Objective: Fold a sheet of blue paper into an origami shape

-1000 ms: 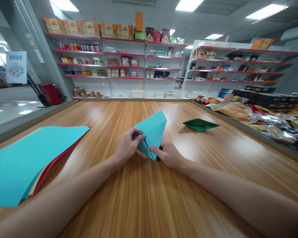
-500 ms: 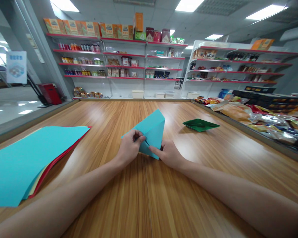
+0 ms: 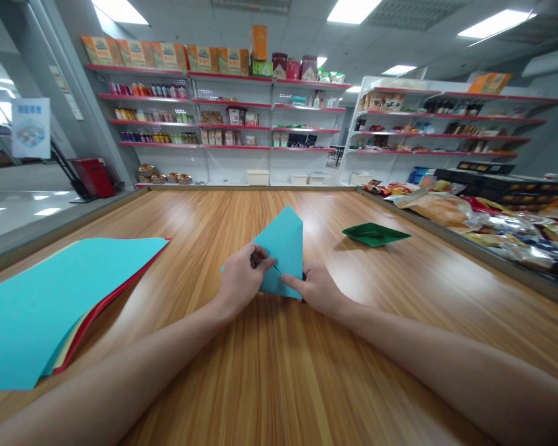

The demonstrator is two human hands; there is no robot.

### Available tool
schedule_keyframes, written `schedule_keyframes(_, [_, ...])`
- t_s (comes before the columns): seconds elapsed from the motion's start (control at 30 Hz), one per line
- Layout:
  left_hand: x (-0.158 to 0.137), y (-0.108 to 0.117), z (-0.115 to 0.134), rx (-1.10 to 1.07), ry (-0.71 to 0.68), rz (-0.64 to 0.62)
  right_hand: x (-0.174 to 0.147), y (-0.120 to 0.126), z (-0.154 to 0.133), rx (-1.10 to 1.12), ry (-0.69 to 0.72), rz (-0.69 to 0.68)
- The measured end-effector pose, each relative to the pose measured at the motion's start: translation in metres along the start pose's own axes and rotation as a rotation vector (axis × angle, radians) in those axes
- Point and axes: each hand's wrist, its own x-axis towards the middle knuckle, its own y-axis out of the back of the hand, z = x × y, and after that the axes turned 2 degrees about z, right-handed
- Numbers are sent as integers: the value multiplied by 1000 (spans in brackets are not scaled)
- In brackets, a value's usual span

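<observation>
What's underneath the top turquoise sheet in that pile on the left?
Beneath the top turquoise sheet, cream paper and red paper show along the right-hand edge. The rest of them is covered, so I can't count the sheets.

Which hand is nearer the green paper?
Right. The right hand is left of the green paper, nearer the camera; the left hand is farther left, also nearer the camera.
</observation>
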Motion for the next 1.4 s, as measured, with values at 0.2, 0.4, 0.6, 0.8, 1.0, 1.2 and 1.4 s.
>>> schedule_keyframes(0.2, [15,15,0,221,-66,69,0,5,4,330,-69,-169])
schedule_keyframes(0.4, [26,37,-3,-356,453,-669,-1,7,5,391,-46,-252])
schedule_keyframes(0.6, [21,29,-7,-441,456,-579,-1,5,2,290,-125,-180])
schedule_keyframes(0.8, [20,28,-8,-501,511,-576,-2,5,2,209,-72,-171])
schedule_keyframes(1.0, [20,33,-11,-642,628,-630,3,6,8,470,-64,-258])
schedule_keyframes(1.2, [20,28,-16,-658,675,-609,3,8,6,497,-130,-278])
schedule_keyframes(1.4, [20,25,-12,-745,753,-587,5,4,7,436,-190,-163])
